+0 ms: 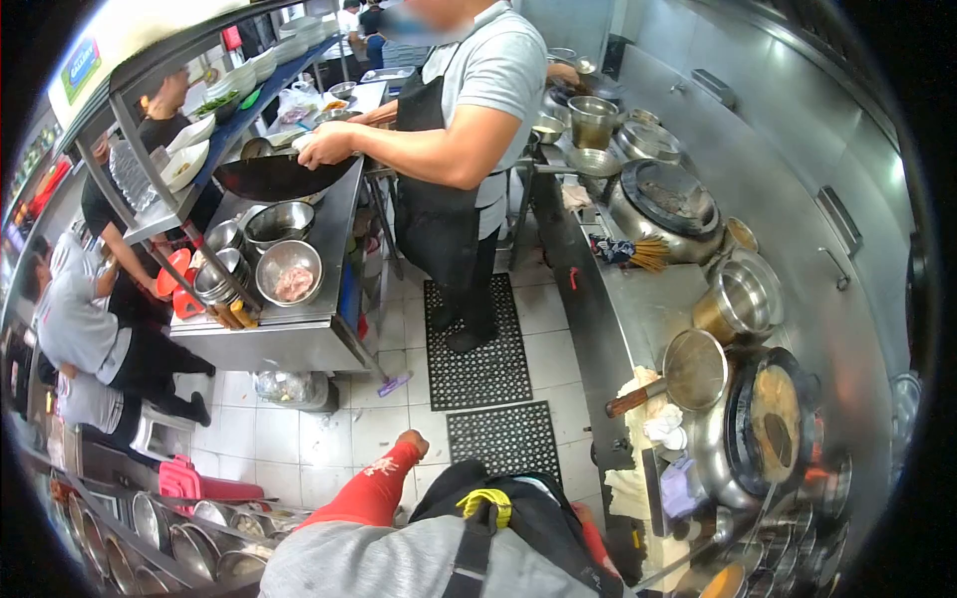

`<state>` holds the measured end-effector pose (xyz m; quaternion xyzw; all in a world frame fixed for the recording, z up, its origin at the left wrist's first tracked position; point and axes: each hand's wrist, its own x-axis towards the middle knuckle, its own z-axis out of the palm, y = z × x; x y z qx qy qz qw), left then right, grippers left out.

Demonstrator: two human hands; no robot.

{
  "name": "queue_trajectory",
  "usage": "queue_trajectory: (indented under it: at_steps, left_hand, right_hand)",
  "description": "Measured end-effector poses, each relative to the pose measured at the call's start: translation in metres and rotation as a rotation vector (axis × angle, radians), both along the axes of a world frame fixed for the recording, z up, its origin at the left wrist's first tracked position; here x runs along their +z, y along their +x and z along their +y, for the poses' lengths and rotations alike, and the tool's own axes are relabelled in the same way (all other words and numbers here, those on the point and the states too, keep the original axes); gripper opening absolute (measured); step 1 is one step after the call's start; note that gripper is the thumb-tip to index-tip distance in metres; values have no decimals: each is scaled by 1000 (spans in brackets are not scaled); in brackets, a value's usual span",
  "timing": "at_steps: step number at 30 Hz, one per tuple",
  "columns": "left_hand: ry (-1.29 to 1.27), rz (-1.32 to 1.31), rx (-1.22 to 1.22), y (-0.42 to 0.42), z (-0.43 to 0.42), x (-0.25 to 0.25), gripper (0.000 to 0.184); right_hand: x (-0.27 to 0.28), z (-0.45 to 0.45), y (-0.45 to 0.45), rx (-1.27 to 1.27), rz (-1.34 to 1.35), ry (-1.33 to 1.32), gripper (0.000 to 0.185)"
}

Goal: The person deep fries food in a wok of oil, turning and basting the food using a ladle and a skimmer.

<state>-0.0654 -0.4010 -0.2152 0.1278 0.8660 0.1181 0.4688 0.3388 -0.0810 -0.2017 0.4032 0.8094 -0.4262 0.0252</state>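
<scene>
Steel wall, white-tiled floor.
Left hand clenched, right hand unseen; black perforated rubber mat near, black-aproned person blocking aisle.

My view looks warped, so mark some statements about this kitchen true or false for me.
1. The camera wearer's bare left hand extends from a red sleeve. True.
2. The round, shiny steel bowl of pale pink pieces stands on the floor. False: the bowl is on the steel table.
3. The round metal mesh strainer has a blue plastic handle. False: it has a brown wooden handle.
4. The co-worker in a black cloth apron stands on a black perforated mat. True.
</scene>
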Motion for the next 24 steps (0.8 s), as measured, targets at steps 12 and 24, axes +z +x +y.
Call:
queue_trajectory:
  at_steps: [12, 24]
  left_hand:
    - [-101, -115, 258, -55, -32, -21, 28]
    - [-103, 49, -122, -128, -71, -31, 28]
  right_hand:
    - [-28, 51, -180, 242, 77, -20, 30]
    - [44, 73, -433, 343, -149, -75, 29]
